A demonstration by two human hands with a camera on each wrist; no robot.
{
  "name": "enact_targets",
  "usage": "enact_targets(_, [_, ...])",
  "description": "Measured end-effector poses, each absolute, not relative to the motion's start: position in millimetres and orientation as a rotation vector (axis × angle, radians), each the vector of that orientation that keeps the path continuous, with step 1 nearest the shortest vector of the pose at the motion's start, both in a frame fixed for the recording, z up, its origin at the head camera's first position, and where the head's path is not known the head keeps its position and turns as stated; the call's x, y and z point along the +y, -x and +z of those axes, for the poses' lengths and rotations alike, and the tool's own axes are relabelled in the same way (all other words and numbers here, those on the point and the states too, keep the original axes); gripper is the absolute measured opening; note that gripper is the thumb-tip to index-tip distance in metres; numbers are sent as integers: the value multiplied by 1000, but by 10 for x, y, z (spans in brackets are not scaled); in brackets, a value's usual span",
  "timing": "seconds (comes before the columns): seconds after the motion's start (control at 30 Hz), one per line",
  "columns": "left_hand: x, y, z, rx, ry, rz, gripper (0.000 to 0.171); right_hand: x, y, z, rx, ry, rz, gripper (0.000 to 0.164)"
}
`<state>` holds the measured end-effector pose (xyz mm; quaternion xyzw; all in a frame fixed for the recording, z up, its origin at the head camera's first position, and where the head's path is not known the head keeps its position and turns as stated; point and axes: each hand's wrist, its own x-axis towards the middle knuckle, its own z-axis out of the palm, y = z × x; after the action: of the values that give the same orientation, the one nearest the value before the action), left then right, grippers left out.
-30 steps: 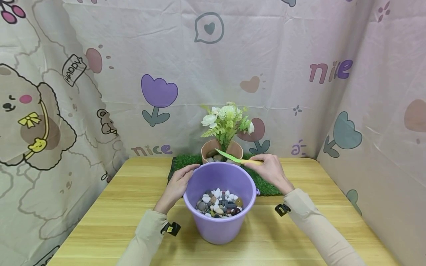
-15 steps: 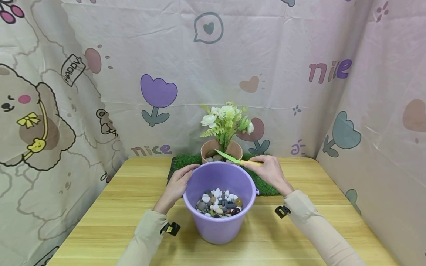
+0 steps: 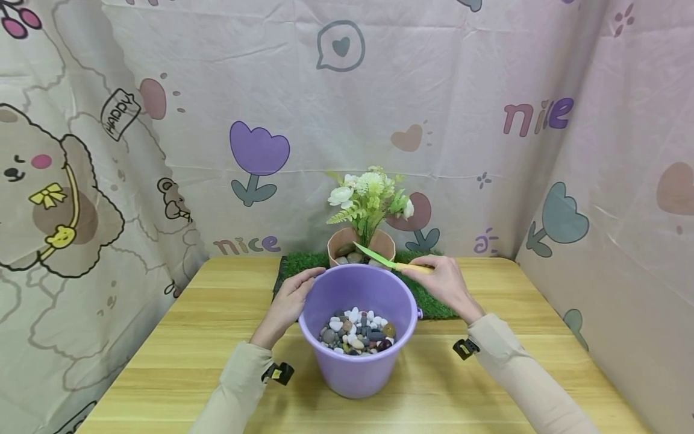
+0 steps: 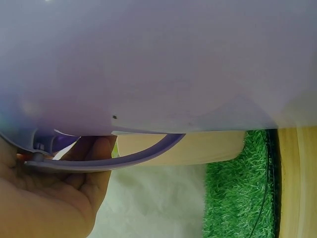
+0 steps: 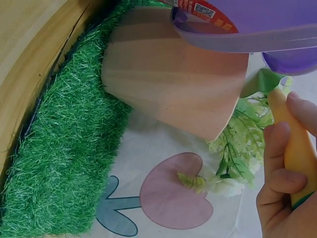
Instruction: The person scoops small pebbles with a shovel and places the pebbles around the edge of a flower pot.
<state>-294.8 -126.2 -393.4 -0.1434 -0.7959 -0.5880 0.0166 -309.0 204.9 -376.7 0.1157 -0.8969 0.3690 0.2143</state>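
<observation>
A purple bucket [image 3: 355,377], part filled with white, grey and brown pebbles [image 3: 355,331], stands on the table. My left hand [image 3: 287,304] grips it at the left of its rim; in the left wrist view the bucket's handle [image 4: 129,161] crosses that hand. In my right hand [image 3: 441,280] is a small trowel [image 3: 374,255] with a green blade and a yellow handle, held by the handle. Its blade points left, in front of a peach pot [image 3: 386,244] with stones inside, just beyond the bucket's far rim. The right wrist view shows fingers wrapped round the yellow handle [image 5: 292,136].
White flowers with green leaves [image 3: 368,193] rise from the pot, which stands on a mat of artificial grass [image 3: 436,306]. The wooden table [image 3: 217,337] runs back to a patterned cloth [image 3: 206,90] hung at the back and both sides.
The trowel and my right hand have shifted slightly to the right. The left hand and the bucket stay where they were.
</observation>
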Motion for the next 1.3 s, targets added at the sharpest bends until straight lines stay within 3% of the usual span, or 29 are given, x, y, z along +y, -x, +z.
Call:
enact_targets(0.2, [-1260, 2942, -3929, -2474, 442, -1819, 38, 2037, 2994, -3695, -2492, -349, 1155, 33])
enact_targets(0.47, [-1249, 2946, -3928, -2483, 451, -1828, 38, 2054, 2792, -3475, -2513, -448, 1167, 23])
enact_targets(0.87, [-1263, 2955, -3948, -2473, 446, -1832, 38, 1987, 2688, -3072, -2759, -716, 736, 20])
enact_targets(1.3, [-1267, 2967, -3965, -2485, 441, -1831, 37, 1705, 2626, -2819, -2990, -928, 493, 5])
